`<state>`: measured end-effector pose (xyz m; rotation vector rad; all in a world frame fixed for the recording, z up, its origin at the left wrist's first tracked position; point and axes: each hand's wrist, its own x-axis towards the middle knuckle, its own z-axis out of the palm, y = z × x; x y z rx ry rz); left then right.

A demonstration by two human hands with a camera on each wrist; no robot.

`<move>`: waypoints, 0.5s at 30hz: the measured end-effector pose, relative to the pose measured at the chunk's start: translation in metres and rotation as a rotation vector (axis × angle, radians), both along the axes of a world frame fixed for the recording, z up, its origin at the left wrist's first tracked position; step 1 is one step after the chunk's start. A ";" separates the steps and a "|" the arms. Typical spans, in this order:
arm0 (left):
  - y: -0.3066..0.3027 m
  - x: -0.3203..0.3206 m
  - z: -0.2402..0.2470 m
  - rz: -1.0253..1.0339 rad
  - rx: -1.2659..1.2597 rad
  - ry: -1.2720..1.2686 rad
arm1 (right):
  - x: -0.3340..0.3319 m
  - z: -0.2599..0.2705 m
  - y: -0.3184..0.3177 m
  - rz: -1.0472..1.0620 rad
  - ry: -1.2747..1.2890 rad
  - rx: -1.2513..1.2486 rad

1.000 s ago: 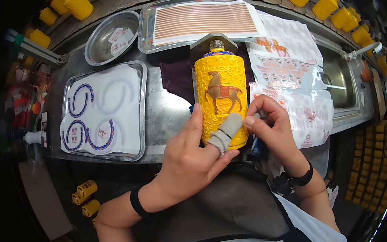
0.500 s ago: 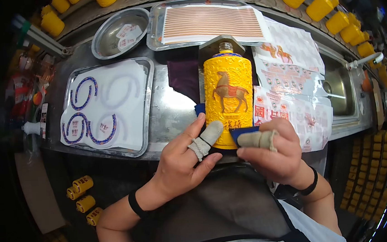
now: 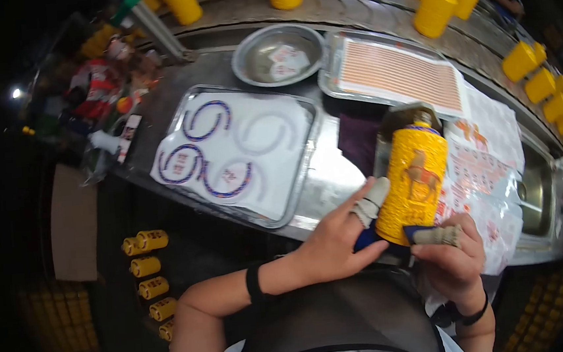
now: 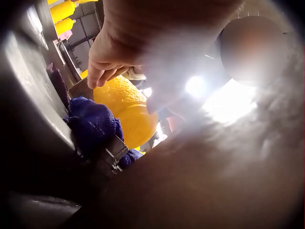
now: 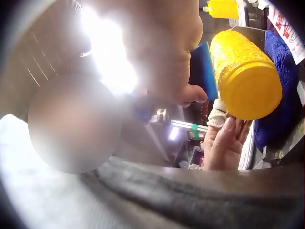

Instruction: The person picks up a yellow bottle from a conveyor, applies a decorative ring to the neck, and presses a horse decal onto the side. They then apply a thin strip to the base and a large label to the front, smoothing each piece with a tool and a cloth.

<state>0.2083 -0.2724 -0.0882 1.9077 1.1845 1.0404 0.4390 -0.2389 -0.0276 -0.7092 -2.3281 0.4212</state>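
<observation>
A yellow embossed bottle [image 3: 414,182] with a brown horse picture and a bare neck lies on its back, its neck end against a grey stand [image 3: 393,119]. My left hand [image 3: 336,241] holds the bottle's left side, a fabric cot on the index finger and the thumb near the base. In my right hand [image 3: 456,255], also with a fabric cot, a flat blue scraper [image 5: 204,71] is pinched close to the bottle's lower right edge. Some red lettering shows low on the bottle. A blue cloth [image 4: 93,121] lies under the bottle.
On the metal table, a tray [image 3: 317,120] bears a sheet of patterned arcs. Beyond are a metal bowl [image 3: 240,67] with paper pieces and a tray of striped sheets [image 3: 399,71]. Printed sheets [image 3: 486,173] lie right, by a sink [image 3: 537,192]. Yellow bottles [image 3: 437,11] line the back.
The head view has turned, so the table sits further right and tilted. My right hand has gone from pinching beside the bottle to holding the blue scraper at its lower edge.
</observation>
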 end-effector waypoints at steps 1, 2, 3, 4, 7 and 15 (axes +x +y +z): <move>0.001 -0.002 -0.001 -0.002 0.012 0.008 | 0.007 -0.001 -0.005 -0.050 0.089 -0.184; 0.002 -0.006 0.002 -0.024 -0.005 0.007 | 0.014 -0.005 -0.010 -0.101 0.166 -0.372; 0.002 -0.009 0.001 -0.015 -0.006 0.019 | 0.016 -0.010 -0.012 -0.233 0.292 -0.514; 0.001 -0.009 0.000 -0.013 -0.007 0.020 | 0.017 -0.013 -0.012 -0.374 0.408 -0.657; 0.004 -0.012 0.002 0.014 0.005 0.008 | 0.022 -0.023 0.004 -0.462 0.665 -0.771; 0.032 -0.096 0.022 0.403 -0.101 0.011 | 0.048 -0.050 0.022 -0.394 0.860 -1.132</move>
